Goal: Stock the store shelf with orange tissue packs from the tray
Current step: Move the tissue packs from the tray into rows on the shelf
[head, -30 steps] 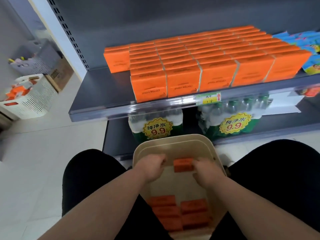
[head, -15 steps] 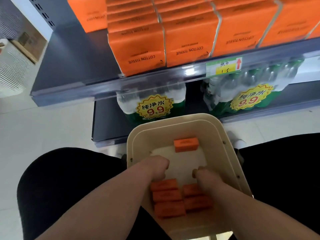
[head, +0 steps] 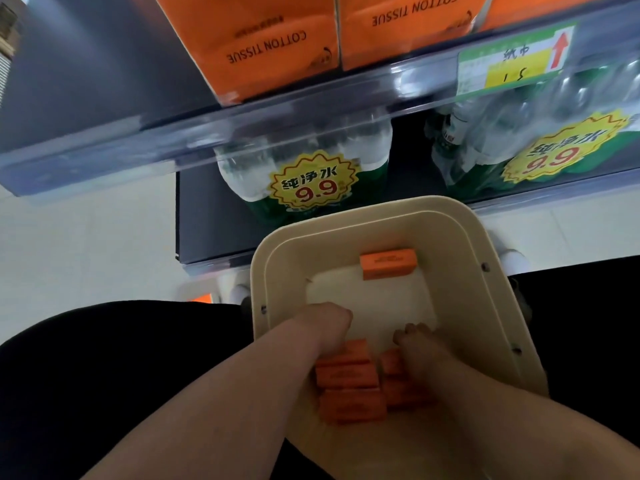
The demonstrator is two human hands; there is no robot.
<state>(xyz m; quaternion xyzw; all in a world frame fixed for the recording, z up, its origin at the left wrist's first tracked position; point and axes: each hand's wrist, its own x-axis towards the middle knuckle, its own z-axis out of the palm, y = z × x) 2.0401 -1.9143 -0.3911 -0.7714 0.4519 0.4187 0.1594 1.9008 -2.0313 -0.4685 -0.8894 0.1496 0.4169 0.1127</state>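
Orange rectangular tissue packs (head: 349, 386) sit clustered at lower centre of the frame, in the near end of the beige plastic tray (head: 450, 216). Both hands are on that cluster now. A second ago they were at the far end, either side of the lone orange pack (head: 388, 263). They've pulled back and left that one lying by the far wall, untouched. The view has dipped too, so the shelf front fills the top of the frame.

Left hand (head: 325, 327): fist-like, fingers curled down behind the far end of the left column, tips hidden. Can't tell if it actually grips.
Right hand (head: 420, 344): lies over the right column, fingers hooked over its far edge, holding it.

Read: next batch being gathered, nothing lifted yet. Tray is nearly out, just this cluster plus the stray.

Surface and room:
- No table. The tray sits between the person's black-clad legs (head: 104, 375), with pale tiled floor (head: 86, 244) at left.
- Grey metal store shelf (head: 86, 109), upper left, shows bare deck beside the stocked orange COTTON TISSUE packs (head: 263, 39) at top centre, so there looks to be room left.
- Yellow-green price label (head: 516, 57) is on the shelf rail, upper right.
- Shrink-wrapped water bottle multipacks (head: 304, 174) with 9.9 stickers stand on the lower shelf behind the tray.
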